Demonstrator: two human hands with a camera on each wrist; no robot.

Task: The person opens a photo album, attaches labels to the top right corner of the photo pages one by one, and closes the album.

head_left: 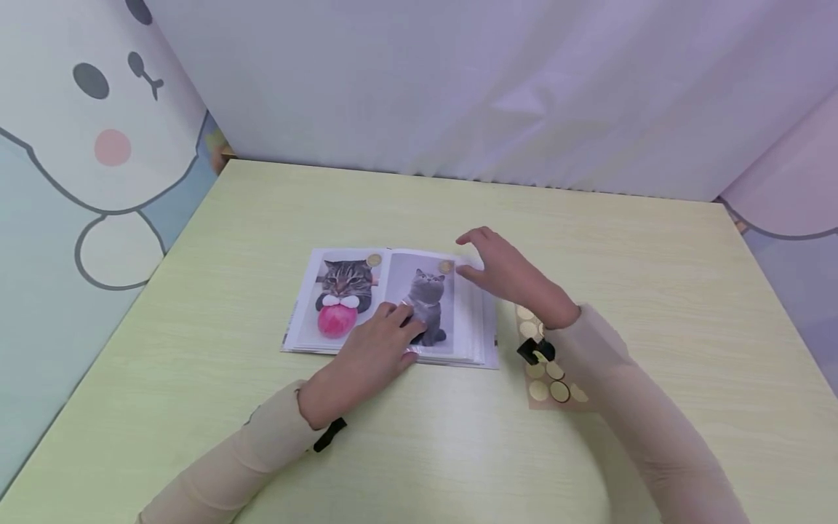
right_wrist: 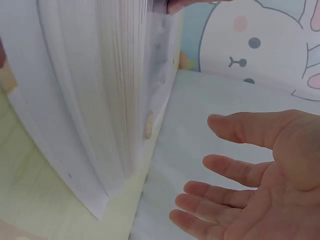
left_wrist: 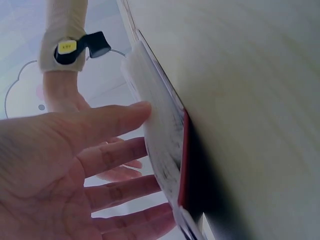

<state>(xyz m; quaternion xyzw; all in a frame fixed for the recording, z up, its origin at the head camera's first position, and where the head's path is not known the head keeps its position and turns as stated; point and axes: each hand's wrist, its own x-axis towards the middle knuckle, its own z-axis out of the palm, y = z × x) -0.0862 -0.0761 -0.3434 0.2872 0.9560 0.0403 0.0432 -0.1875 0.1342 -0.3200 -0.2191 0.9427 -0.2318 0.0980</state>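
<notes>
A photo album (head_left: 470, 327) lies spread on the table. Its left page shows a tabby cat photo (head_left: 347, 280) with a pink ball, and its right page a grey cat photo (head_left: 428, 291). One gold round sticker (head_left: 374, 260) is at the upper right of the left photo, another at the upper right of the right photo. My left hand (head_left: 369, 353) rests its fingertips on the lower part of the right page, fingers extended. Above the album's upper right corner hovers my right hand (head_left: 507, 273), holding nothing; in the right wrist view its fingers are spread, apart from the pages.
A brown sheet of round gold stickers (head_left: 538, 391) lies right of the album, partly hidden under my right forearm. The pale wooden table (head_left: 458, 451) meets a white curtain (head_left: 425, 87) at the back. Dark wrist straps show on both sleeves.
</notes>
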